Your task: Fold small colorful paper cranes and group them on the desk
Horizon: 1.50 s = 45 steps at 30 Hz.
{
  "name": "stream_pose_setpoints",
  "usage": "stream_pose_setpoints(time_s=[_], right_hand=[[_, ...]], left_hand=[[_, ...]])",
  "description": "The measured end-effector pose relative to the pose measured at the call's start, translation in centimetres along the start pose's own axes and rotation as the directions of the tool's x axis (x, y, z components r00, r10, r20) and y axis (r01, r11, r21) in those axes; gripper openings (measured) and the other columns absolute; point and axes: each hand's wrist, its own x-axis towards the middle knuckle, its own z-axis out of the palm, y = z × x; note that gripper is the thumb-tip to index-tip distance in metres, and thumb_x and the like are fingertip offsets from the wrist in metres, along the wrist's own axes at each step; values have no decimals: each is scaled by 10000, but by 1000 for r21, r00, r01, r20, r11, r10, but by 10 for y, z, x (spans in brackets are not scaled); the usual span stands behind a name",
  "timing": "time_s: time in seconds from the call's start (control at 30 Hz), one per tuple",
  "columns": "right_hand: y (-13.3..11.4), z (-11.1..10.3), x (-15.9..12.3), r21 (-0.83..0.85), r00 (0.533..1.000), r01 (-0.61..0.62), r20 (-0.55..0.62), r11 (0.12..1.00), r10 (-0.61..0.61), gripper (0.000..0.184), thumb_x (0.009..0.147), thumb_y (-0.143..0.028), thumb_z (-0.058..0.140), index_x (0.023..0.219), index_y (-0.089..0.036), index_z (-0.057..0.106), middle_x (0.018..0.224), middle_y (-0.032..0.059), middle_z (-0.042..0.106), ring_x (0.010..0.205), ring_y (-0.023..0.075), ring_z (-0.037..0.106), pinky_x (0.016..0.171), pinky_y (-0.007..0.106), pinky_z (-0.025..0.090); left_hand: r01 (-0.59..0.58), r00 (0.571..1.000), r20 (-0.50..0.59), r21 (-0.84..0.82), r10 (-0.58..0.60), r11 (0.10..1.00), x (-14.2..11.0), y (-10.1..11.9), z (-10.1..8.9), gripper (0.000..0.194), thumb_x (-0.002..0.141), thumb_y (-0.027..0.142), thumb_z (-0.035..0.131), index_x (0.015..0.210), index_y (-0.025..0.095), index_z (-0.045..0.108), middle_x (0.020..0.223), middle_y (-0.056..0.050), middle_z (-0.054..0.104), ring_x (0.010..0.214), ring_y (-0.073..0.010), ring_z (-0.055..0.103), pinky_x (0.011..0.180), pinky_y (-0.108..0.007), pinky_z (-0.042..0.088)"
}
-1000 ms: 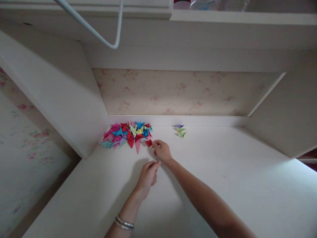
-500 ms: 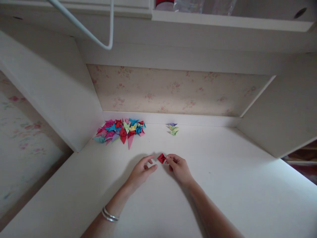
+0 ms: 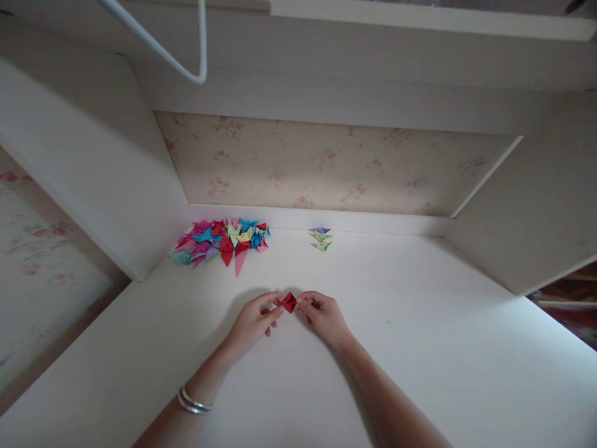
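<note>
A small red folded-paper piece (image 3: 289, 302) is held between my two hands, just over the white desk (image 3: 298, 386). The thumb and forefinger of my left hand (image 3: 254, 320) pinch its left corner. My right hand (image 3: 324, 316) pinches the right corner, with its other fingers curled under. Beyond my left hand lies a pile of colourful folded-paper pieces (image 3: 226, 239), in pink, blue, red, yellow and purple. Farther right, a short row of folded-paper pieces (image 3: 323, 246), green and purple, rests near the back of the desk.
A low back ledge (image 3: 373, 223) runs below the floral wallpaper (image 3: 321, 162). White side panels (image 3: 527, 205) stand left and right. Overhead are a shelf edge (image 3: 420, 22) and a bent white rod (image 3: 200, 62).
My left hand has closed onto the left corner of the red paper piece, having been open beside it. The piece and my right hand have shifted left. The view has tilted slightly.
</note>
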Motion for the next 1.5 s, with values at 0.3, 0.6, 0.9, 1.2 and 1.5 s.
stream_pose_setpoints(time_s=[0.3, 0.6, 0.9, 1.2, 1.5], right_hand=[[-1, 2, -1, 55, 1000, -9, -7, 998, 10, 334, 802, -485, 613, 863, -163, 676, 593, -23, 539, 505, 97, 432, 491, 234, 333], [-4, 0, -3, -3, 999, 33, 40, 999, -33, 361, 825, -490, 586, 970, -182, 707, 544, -48, 436, 496, 91, 355, 473, 225, 279], [-2, 1, -2, 21, 999, 33, 21, 999, -33, 366, 840, -507, 565, 883, -173, 710, 567, -26, 481, 503, 95, 382, 475, 231, 290], [1, -1, 0, 21, 1000, -20, -19, 1000, 20, 345, 810, -501, 592, 836, -173, 696, 609, -6, 554, 515, 108, 445, 481, 237, 328], [-1, -1, 0, 28, 998, -59, -24, 998, 59, 348, 804, -495, 593, 788, -160, 686, 565, -18, 532, 505, 104, 419, 478, 240, 294]], left_hand=[[5, 996, -86, 48, -1, 999, 4, -4, -1, 414, 744, 476, 665, 970, 130, 698, 686, -35, 668, 477, -114, 557, 388, -195, 373], [16, 997, -79, -43, -19, 999, 1, 5, 0, 400, 746, 497, 656, 916, 135, 650, 795, -56, 684, 474, -102, 567, 393, -200, 359], [1, 999, -32, -38, -3, 999, 1, 4, 0, 337, 779, 456, 637, 883, 136, 621, 732, -30, 650, 485, -89, 526, 443, -208, 393], [35, 998, -48, -130, -42, 991, -1, 14, 2, 292, 754, 432, 652, 815, 149, 612, 736, 0, 613, 482, -82, 506, 444, -214, 367], [67, 998, 10, -175, -66, 982, 0, 6, -3, 202, 784, 344, 618, 794, 143, 615, 713, -5, 591, 521, -82, 498, 471, -207, 355]])
